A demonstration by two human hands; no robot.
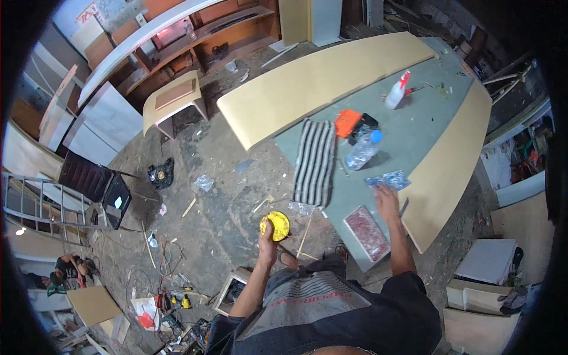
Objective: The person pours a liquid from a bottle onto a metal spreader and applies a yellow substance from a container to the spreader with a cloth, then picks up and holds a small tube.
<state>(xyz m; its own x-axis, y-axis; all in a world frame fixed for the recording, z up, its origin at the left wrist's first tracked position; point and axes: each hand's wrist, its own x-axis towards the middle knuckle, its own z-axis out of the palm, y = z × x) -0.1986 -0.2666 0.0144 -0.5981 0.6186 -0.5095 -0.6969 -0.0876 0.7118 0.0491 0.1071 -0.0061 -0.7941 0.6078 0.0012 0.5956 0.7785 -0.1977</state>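
My left hand (268,244) is closed round a flat, round yellow object (278,225), perhaps a tin or lid, held above the floor left of the table. My right hand (386,202) reaches over the green-grey table (349,228). Its fingers stretch to the lower edge of a shiny blue patterned packet (388,179); whether they grip it is hard to see. Near that hand lies a whitish-red rectangular slab (367,233). A clear bottle with a blue cap (362,152) stands behind the packet, and a striped grey cushion or folded cloth (314,163) lies to its left.
Two long cream panels (322,83) (452,168) lie along the table's edges. A white spray bottle (397,92) and an orange-and-black item (349,123) sit between them. A dark chair (94,183), a small table (173,106) and scattered debris occupy the floor at left. Tools (183,302) lie lower left.
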